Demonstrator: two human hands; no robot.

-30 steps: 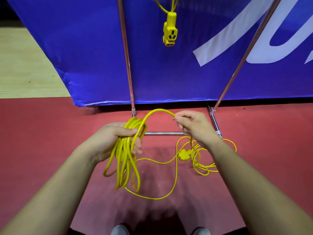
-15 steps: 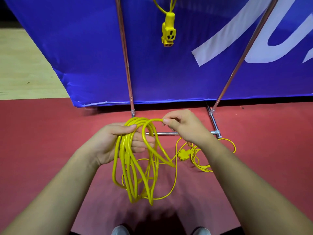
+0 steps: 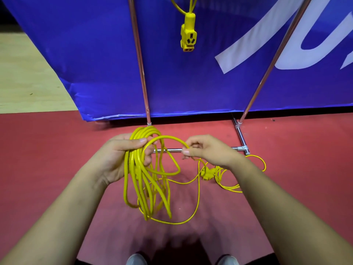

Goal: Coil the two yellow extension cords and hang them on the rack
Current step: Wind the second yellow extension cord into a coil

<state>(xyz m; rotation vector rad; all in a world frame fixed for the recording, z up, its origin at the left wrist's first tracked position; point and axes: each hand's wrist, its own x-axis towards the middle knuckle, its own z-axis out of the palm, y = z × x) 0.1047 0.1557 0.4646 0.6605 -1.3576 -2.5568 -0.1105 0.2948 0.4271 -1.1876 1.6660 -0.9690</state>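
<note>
Yellow extension cord (image 3: 138, 176) looks light, limp and springy; left hand (image 3: 118, 155) clamps its gathered top, right hand (image 3: 208, 152) pinches the free strand.

Left hand: my left hand (image 3: 122, 157) sits thumb-up, fingers curled round the cord coil (image 3: 137, 178).
Right hand: my right hand (image 3: 210, 152) pinches the cord loop (image 3: 168, 138) between thumb and fingertips.
Arms: my left forearm (image 3: 57, 217) and right forearm (image 3: 286, 207) reach forward, bare, converging.
</note>
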